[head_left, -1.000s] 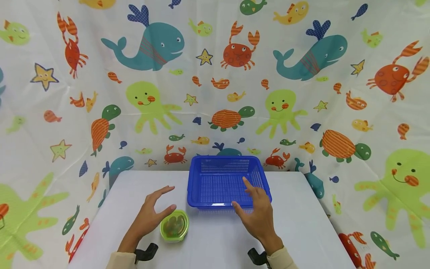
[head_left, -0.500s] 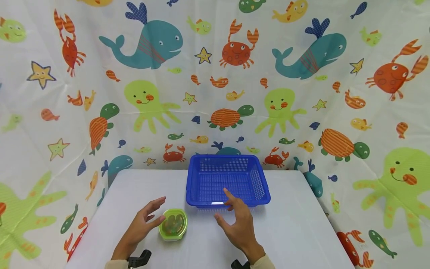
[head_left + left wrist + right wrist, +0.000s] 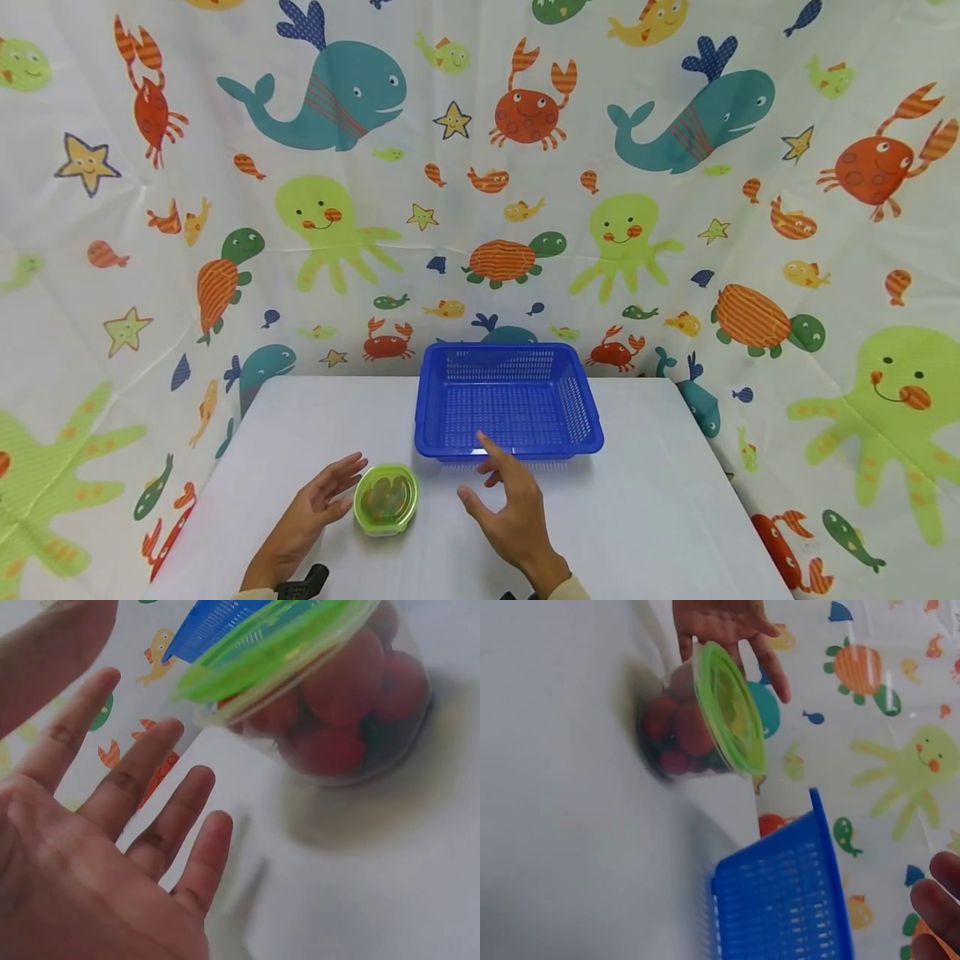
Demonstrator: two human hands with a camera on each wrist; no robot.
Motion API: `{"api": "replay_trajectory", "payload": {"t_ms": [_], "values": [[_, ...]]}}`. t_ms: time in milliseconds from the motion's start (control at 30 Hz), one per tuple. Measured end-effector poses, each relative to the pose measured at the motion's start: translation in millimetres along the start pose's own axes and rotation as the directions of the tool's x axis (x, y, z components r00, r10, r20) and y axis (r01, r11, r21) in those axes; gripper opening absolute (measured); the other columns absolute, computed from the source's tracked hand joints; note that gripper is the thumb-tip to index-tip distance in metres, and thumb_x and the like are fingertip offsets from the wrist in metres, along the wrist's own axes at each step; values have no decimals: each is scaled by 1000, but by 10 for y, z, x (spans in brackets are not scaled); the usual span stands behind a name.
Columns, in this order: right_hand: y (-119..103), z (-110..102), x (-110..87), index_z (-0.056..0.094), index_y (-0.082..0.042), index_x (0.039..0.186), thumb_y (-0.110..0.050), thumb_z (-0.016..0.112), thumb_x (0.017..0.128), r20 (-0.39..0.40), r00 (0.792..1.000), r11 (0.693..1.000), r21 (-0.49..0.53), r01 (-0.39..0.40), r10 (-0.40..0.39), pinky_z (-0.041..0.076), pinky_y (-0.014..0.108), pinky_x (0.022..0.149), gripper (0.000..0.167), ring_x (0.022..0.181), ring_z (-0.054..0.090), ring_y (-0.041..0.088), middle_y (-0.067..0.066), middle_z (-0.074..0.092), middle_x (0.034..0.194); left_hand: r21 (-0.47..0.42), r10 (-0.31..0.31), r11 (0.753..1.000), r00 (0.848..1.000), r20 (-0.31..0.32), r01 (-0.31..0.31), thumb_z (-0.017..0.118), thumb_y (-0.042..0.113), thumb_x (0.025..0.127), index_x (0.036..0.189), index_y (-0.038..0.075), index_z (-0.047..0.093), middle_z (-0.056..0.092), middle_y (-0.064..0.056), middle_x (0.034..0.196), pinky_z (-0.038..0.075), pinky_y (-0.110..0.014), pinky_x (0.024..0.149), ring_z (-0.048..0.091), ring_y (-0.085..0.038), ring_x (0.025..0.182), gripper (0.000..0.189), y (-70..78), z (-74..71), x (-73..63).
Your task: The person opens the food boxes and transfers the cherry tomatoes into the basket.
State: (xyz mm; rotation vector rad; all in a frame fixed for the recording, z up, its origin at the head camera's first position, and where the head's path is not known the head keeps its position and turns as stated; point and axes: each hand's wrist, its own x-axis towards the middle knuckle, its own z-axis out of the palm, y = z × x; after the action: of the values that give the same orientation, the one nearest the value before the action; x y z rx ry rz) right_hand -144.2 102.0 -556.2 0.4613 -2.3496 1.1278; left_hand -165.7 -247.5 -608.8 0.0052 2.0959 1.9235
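Observation:
A clear plastic tub with a green lid (image 3: 386, 500) stands upright on the white table; through its wall in the left wrist view show round red fruits (image 3: 343, 679), likely small tomatoes. Just left of the tub is my left hand (image 3: 307, 510), fingers extended and spread, palm toward it, holding nothing. To the tub's right, my right hand (image 3: 512, 512) hovers with thumb and forefinger apart, also holding nothing. Part of that hand's fingers (image 3: 936, 907) shows at the edge of the right wrist view.
Behind the tub and the right hand, a blue slotted basket (image 3: 510, 404) sits at the table's back edge with nothing in it. A white curtain (image 3: 450, 208) printed with sea animals surrounds the white table (image 3: 645, 500).
Both hands have come lower and nearer the tub: the right one moved left and down from over the basket, the left one down beside the tub. Tub and basket stay put.

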Motion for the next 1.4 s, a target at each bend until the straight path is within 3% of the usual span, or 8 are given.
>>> {"api": "replay_trajectory", "payload": {"t_ms": [100, 167, 333, 500, 633, 833, 1067, 1400], "values": [[-4, 52, -25, 51, -29, 158, -31, 83, 92, 32, 999, 998, 60, -21, 19, 56, 25, 75, 74, 86, 65, 4, -6, 75, 105, -59, 11, 998, 1000, 16, -10, 60, 19, 110, 168, 15, 30, 38, -9, 173, 51, -15, 107, 54, 2, 139, 66, -82, -30, 6], [-3, 91, -47, 51, -30, 158, -32, 82, 93, 62, 997, 995, 94, -44, 38, 55, 25, 76, 72, 86, 64, 2, -7, 75, 104, -119, 32, 993, 998, 45, -27, 58, 15, 110, 169, 13, 26, 35, -10, 174, 51, -13, 106, 55, 8, 135, 67, -145, -49, 12], [-13, 199, -121, 51, -33, 157, -32, 80, 95, 150, 986, 980, 175, -97, 71, 51, 24, 76, 69, 81, 64, 0, -8, 74, 101, -241, 71, 970, 991, 110, -43, 52, 9, 112, 169, 10, 19, 44, 3, 170, 51, -17, 110, 56, 7, 137, 66, -284, -71, -1], [-37, 319, -183, 51, -29, 157, -30, 79, 96, 209, 977, 960, 262, -97, 42, 53, 23, 71, 68, 77, 64, -3, -1, 75, 99, -285, 107, 956, 987, 118, -69, 48, 6, 113, 169, 5, 17, 53, 18, 159, 50, -18, 111, 56, 5, 138, 64, -381, -80, -25], [-39, 419, -220, 49, -32, 157, -29, 78, 97, 232, 973, 951, 297, -90, 20, 57, 30, 67, 67, 75, 63, -5, 0, 75, 98, -306, 135, 948, 983, 124, -92, 46, 6, 113, 169, 7, 20, 54, 21, 158, 48, -16, 111, 55, 6, 139, 62, -416, -86, -26], [-40, 545, -266, 49, -34, 156, -30, 79, 96, 305, 951, 923, 348, -164, 54, 61, 36, 65, 68, 73, 63, -4, -2, 76, 96, -331, 158, 937, 980, 124, -109, 46, 2, 112, 168, 8, 24, 57, 23, 154, 46, -13, 111, 54, 7, 139, 60, -438, -60, -23], [-63, 681, -263, 52, -33, 154, -29, 81, 94, 402, 909, 885, 375, -276, 113, 57, 22, 73, 66, 70, 62, -2, -2, 77, 95, -323, 126, 941, 990, 62, -99, 52, 2, 110, 166, 6, 28, 60, 25, 148, 47, -11, 109, 55, 9, 136, 61, -422, -8, -15], [-28, 906, -341, 57, -18, 150, -22, 77, 97, 450, 887, 823, 464, -328, 100, 53, 16, 59, 56, 67, 58, -5, 7, 75, 89, -306, 96, 949, 995, 40, -80, 55, 1, 108, 163, 5, 36, 63, 24, 145, 46, -11, 108, 56, 9, 134, 58, -464, 26, 2]]}}
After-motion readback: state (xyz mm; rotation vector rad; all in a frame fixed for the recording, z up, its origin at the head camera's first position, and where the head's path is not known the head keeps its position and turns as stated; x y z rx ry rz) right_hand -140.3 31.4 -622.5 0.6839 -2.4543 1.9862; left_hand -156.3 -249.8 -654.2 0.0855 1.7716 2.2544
